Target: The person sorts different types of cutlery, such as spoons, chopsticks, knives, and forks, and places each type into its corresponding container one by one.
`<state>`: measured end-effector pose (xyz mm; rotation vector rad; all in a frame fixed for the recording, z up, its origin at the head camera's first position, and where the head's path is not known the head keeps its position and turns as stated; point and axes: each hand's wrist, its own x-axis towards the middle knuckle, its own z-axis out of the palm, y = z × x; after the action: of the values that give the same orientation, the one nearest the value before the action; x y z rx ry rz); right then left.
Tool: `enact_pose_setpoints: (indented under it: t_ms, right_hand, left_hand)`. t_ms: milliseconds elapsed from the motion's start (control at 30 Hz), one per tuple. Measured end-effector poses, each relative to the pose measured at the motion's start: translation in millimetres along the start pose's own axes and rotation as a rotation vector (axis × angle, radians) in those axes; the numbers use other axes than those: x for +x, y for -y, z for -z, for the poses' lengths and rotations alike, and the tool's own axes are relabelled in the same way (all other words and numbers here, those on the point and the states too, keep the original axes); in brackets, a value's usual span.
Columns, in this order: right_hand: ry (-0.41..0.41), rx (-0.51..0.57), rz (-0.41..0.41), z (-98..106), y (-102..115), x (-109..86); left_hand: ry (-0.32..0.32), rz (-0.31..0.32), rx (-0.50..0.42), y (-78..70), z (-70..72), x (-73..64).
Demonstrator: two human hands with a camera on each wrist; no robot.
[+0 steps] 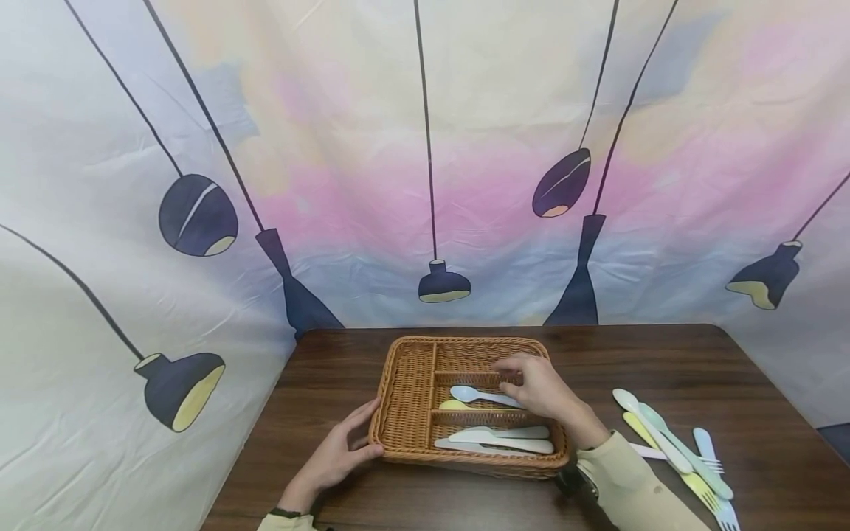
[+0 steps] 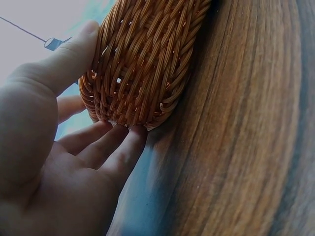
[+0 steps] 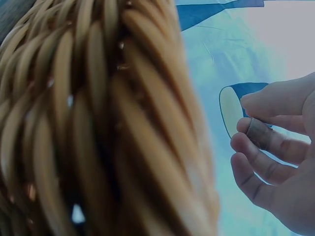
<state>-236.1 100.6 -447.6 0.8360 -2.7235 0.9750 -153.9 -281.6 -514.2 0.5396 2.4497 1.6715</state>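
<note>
A wicker basket (image 1: 406,391) with dividers sits on the table. My left hand (image 1: 341,450) holds its left end, thumb at the near corner; fingertips (image 2: 123,147) touch the woven wall in the left wrist view. My right hand (image 1: 541,387) hovers over the right compartments, fingers loosely bent; the right wrist view shows the fingers (image 3: 266,172) with nothing between them. Below it, a light blue spoon (image 1: 468,394) and a yellow spoon (image 1: 454,405) lie in the middle right compartment; the hand partly covers the blue handle. Several knives (image 1: 498,439) lie in the near compartment.
Right of the basket lies a loose pile of pastel spoons (image 1: 626,400) and forks (image 1: 700,490) on the dark wooden table (image 1: 319,369). A cloth (image 1: 358,184) printed with lamps hangs behind the table's far edge.
</note>
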Motion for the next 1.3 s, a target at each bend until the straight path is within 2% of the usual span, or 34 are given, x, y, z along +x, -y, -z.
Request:
enact_pose_setpoints:
  t_ms: [600,1100,1300]
  right_hand:
    - [-0.015,0.022,-0.044,11.7,-5.6,-9.3]
    - [-0.068,-0.007,-0.044,24.1,-22.8,-29.7]
    - [-0.103,-0.013,-0.055,25.7,-27.5,-38.0]
  left_hand:
    - [0.002,-0.004,-0.011,-0.4,0.0,-0.2]
    - [0.007,0.009,-0.002,-3.7,1.0,0.4]
    - [0.008,-0.008,-0.004,-2.5,0.7,0.3]
